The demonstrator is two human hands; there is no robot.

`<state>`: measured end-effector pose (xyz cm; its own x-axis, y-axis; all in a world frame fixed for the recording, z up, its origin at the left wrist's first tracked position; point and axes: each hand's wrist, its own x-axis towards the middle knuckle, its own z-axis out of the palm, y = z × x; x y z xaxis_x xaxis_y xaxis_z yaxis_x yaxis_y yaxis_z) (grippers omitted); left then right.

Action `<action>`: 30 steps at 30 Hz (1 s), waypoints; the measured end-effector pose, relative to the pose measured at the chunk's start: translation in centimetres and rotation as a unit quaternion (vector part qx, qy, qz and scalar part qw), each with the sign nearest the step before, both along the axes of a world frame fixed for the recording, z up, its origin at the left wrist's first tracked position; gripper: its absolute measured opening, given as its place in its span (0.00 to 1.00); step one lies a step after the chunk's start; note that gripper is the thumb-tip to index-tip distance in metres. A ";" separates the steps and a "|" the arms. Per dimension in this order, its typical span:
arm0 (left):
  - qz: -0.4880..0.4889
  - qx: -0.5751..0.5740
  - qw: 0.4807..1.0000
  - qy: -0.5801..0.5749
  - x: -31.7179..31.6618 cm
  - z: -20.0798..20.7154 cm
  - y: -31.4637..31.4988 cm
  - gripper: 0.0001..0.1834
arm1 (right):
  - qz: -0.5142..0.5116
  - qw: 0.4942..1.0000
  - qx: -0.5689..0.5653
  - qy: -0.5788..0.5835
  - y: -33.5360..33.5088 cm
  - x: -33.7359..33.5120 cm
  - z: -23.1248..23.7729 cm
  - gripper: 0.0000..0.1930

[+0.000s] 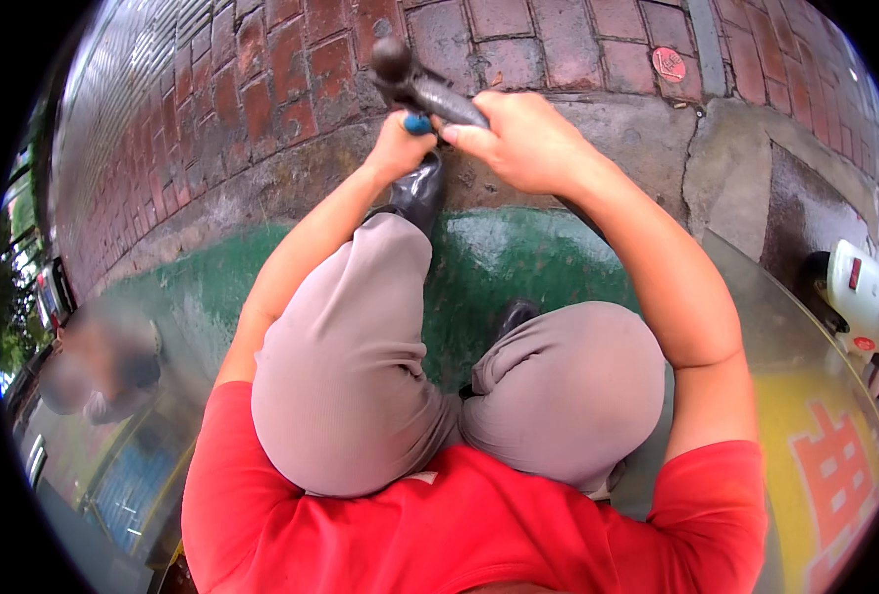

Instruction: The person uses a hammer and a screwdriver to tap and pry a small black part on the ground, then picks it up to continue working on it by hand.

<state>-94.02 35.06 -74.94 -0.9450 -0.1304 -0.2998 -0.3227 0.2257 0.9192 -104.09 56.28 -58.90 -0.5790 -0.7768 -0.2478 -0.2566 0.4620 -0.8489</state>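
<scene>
I sit with bent knees, both arms stretched forward over a black shoe. My right hand is closed around the end of a dark tool with a rounded knob and a thick grey-black shaft; its exact kind I cannot make out. Just beside it, my left hand is closed at a small blue piece under the shaft. Whether the blue piece belongs to the tool is unclear. Below my right forearm, a dark curved strip shows in part.
Green-painted ground lies under my feet, with a grey kerb and wet red bricks beyond. A round red disc lies on the paving. A white vehicle part stands at the right. A blurred person is at the left.
</scene>
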 end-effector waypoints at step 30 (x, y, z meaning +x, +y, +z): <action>0.000 -0.071 0.997 0.005 0.0 -2.8 -1.4 0.11 | 0.015 1.000 -0.019 -0.018 1.3 0.6 -0.2 0.22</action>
<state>-94.05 33.63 -77.74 -0.9476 -0.1712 -0.2696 -0.3145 0.3545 0.8806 -103.49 57.56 -59.10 -0.5461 -0.8029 -0.2393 -0.2381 0.4226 -0.8745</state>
